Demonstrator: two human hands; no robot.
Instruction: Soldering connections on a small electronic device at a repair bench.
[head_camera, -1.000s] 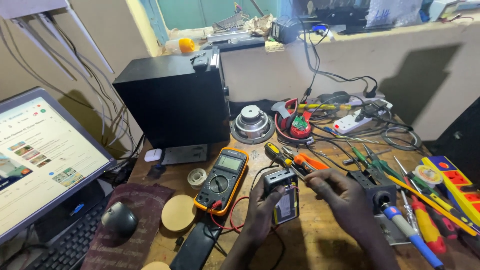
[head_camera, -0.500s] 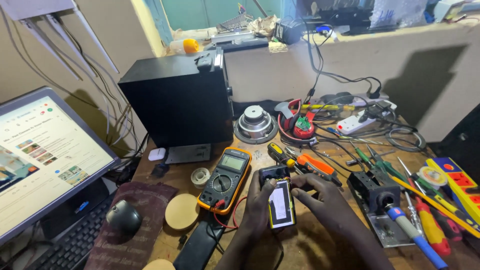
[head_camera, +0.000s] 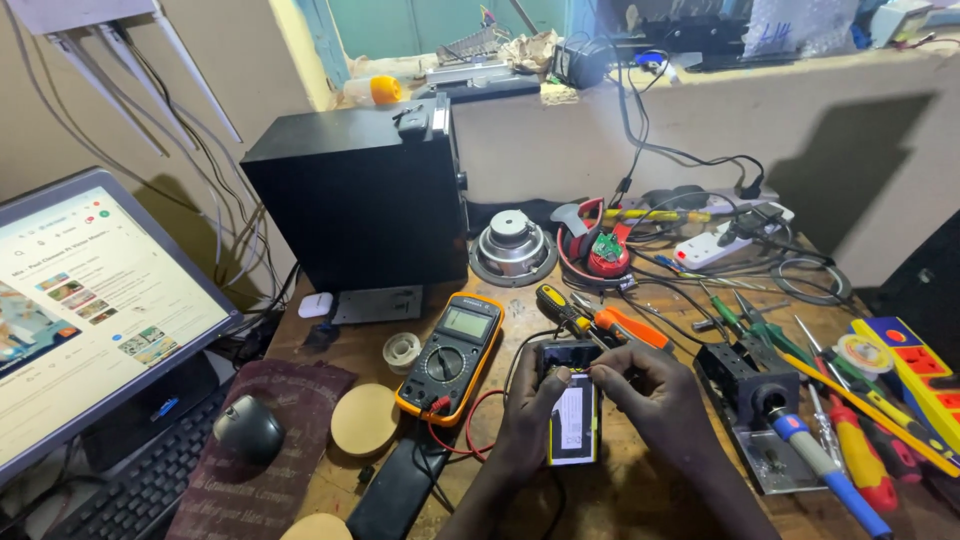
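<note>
A small opened phone (head_camera: 573, 415) with a pale inner panel lies upright on the wooden bench (head_camera: 650, 505) between my hands. My left hand (head_camera: 523, 420) grips its left edge. My right hand (head_camera: 648, 400) pinches at its dark top end with the fingertips, and whether a small part is held there is hidden. An orange-cased multimeter (head_camera: 452, 355) lies just left of the phone, its red lead (head_camera: 462, 425) curling toward my left hand.
A black speaker box (head_camera: 360, 195) stands behind the meter. A monitor (head_camera: 85, 310), mouse (head_camera: 248, 428) and keyboard (head_camera: 140, 490) are at left. Screwdrivers (head_camera: 610, 322), a soldering iron in its stand (head_camera: 790, 430), a bare speaker driver (head_camera: 512, 245) and a power strip (head_camera: 725, 240) crowd the right and back.
The phone has turned from tilted in the air to lying flat and upright on the bench. My right hand came in from the right and now works at its top end.
</note>
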